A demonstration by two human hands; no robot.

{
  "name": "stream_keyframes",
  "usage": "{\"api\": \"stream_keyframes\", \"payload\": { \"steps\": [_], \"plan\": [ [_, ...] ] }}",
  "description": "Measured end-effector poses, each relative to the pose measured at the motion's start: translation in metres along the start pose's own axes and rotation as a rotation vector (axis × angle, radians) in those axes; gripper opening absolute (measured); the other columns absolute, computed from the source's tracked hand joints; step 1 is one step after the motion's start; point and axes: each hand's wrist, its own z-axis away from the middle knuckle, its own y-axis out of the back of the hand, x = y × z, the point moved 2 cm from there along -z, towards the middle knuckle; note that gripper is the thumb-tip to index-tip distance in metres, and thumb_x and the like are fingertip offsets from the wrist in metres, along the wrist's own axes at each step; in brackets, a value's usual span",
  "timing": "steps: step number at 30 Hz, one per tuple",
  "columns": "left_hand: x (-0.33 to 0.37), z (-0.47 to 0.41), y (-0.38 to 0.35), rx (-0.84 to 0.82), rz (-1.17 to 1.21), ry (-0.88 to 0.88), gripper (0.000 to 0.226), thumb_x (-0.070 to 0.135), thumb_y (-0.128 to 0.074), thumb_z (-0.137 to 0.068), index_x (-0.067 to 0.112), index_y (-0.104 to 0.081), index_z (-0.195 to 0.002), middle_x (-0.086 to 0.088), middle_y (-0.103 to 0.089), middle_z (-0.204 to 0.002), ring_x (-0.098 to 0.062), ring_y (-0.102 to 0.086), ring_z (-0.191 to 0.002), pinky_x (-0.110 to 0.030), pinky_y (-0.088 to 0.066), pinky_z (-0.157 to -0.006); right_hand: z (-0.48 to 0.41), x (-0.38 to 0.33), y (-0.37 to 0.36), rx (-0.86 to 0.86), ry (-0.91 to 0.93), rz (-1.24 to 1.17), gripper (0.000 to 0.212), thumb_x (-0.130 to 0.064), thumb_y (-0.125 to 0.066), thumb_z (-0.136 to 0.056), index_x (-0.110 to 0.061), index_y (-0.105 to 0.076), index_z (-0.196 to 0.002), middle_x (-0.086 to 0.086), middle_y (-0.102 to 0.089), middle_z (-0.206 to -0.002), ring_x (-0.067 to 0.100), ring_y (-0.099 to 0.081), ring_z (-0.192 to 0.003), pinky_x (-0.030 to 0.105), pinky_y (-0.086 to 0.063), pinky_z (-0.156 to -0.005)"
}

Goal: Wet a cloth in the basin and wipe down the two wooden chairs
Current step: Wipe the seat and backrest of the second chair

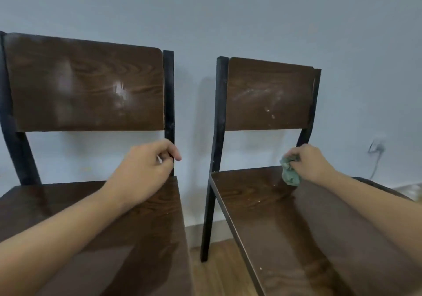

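2 wooden chairs are set side by side against a pale wall. The left chair (91,215) is gripped at its right back post by the left hand (146,170), fingers curled around it. A crumpled green cloth (290,173) is clamped in the right hand (308,163) at the far right of the right chair's (269,222) seat.

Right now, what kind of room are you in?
Probably a plain room in a home or classroom, though I can't be sure. Two wooden chairs, the left chair and the right chair, stand against a bare pale wall on a wood floor, near a wall plug.
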Motion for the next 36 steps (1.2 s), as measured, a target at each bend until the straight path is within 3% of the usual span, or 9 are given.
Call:
{"api": "stream_keyframes", "payload": {
  "steps": [3,6,10,14,20,23,26,33,36],
  "plan": [
    [0.024,-0.006,-0.058,-0.190,0.144,0.128,0.028,0.013,-0.054,-0.095,0.031,-0.072,-0.088,-0.003,-0.074,-0.080,-0.019,-0.070,-0.066,-0.017,-0.051,-0.052,0.002,0.062,-0.001,0.044,-0.266,-0.004,0.024,0.006,-0.060,-0.090,0.000,-0.079,-0.103,0.020,-0.074,-0.110,0.036,-0.067,-0.101,0.034,-0.055,-0.087],
    [0.030,-0.006,-0.096,-0.250,0.193,0.252,0.025,0.013,-0.055,-0.096,0.029,-0.073,-0.091,-0.005,-0.076,-0.085,-0.016,-0.074,-0.074,-0.028,-0.059,-0.069,0.007,0.092,-0.007,0.059,-0.342,0.027,0.023,0.004,-0.059,-0.091,-0.003,-0.078,-0.102,0.020,-0.072,-0.102,0.033,-0.063,-0.082,0.035,-0.056,-0.076],
    [0.024,-0.007,-0.110,-0.188,0.205,0.379,0.022,0.011,-0.052,-0.098,0.023,-0.070,-0.095,-0.007,-0.074,-0.086,-0.015,-0.074,-0.071,-0.015,-0.053,-0.052,0.003,0.080,-0.020,0.057,-0.288,0.011,0.024,0.003,-0.055,-0.090,-0.007,-0.077,-0.094,0.021,-0.071,-0.099,0.037,-0.065,-0.088,0.036,-0.056,-0.079],
    [0.020,0.001,-0.104,-0.183,0.138,0.431,0.019,0.010,-0.053,-0.098,0.019,-0.068,-0.104,-0.010,-0.073,-0.089,-0.016,-0.072,-0.070,-0.015,-0.051,-0.050,0.009,0.036,-0.038,0.007,-0.126,-0.040,0.026,-0.003,-0.060,-0.094,-0.009,-0.077,-0.112,0.018,-0.074,-0.111,0.036,-0.069,-0.104,0.040,-0.058,-0.093],
    [0.031,0.022,-0.094,-0.280,0.099,0.445,0.025,0.008,-0.053,-0.099,0.015,-0.063,-0.120,-0.014,-0.071,-0.096,-0.020,-0.073,-0.078,-0.024,-0.056,-0.062,0.050,-0.037,-0.051,-0.142,0.165,-0.130,0.031,-0.007,-0.062,-0.098,-0.018,-0.074,-0.125,0.007,-0.074,-0.123,0.022,-0.070,-0.112,0.035,-0.056,-0.098],
    [0.045,0.038,-0.097,-0.347,0.168,0.475,0.031,0.006,-0.054,-0.099,0.016,-0.059,-0.127,-0.017,-0.070,-0.104,-0.023,-0.075,-0.083,-0.023,-0.058,-0.060,0.076,-0.045,-0.040,-0.209,0.260,-0.153,0.031,-0.007,-0.060,-0.099,-0.021,-0.075,-0.123,0.003,-0.072,-0.125,0.021,-0.066,-0.117,0.036,-0.054,-0.103],
    [0.059,0.054,-0.102,-0.386,0.208,0.475,0.031,0.004,-0.052,-0.099,0.016,-0.058,-0.127,-0.022,-0.073,-0.098,-0.022,-0.075,-0.076,-0.019,-0.058,-0.053,0.115,-0.057,-0.027,-0.288,0.385,-0.216,0.032,-0.006,-0.063,-0.097,-0.025,-0.078,-0.117,-0.006,-0.072,-0.119,0.016,-0.063,-0.116,0.039,-0.049,-0.107],
    [0.075,0.076,-0.102,-0.398,0.238,0.440,0.030,0.002,-0.050,-0.100,0.017,-0.056,-0.125,-0.014,-0.065,-0.108,-0.017,-0.074,-0.075,-0.020,-0.060,-0.058,0.207,-0.073,0.008,-0.450,0.694,-0.246,0.034,-0.004,-0.065,-0.092,-0.028,-0.078,-0.113,-0.017,-0.070,-0.107,0.000,-0.062,-0.106,0.015,-0.048,-0.092],
    [0.077,0.082,-0.099,-0.397,0.244,0.434,0.025,0.005,-0.051,-0.101,0.017,-0.057,-0.122,-0.013,-0.066,-0.103,-0.016,-0.073,-0.073,-0.018,-0.058,-0.055,0.235,-0.069,0.030,-0.578,0.783,-0.261,0.036,0.000,-0.063,-0.091,-0.027,-0.078,-0.110,-0.013,-0.072,-0.110,0.003,-0.063,-0.108,0.018,-0.050,-0.093]
  ]
}}
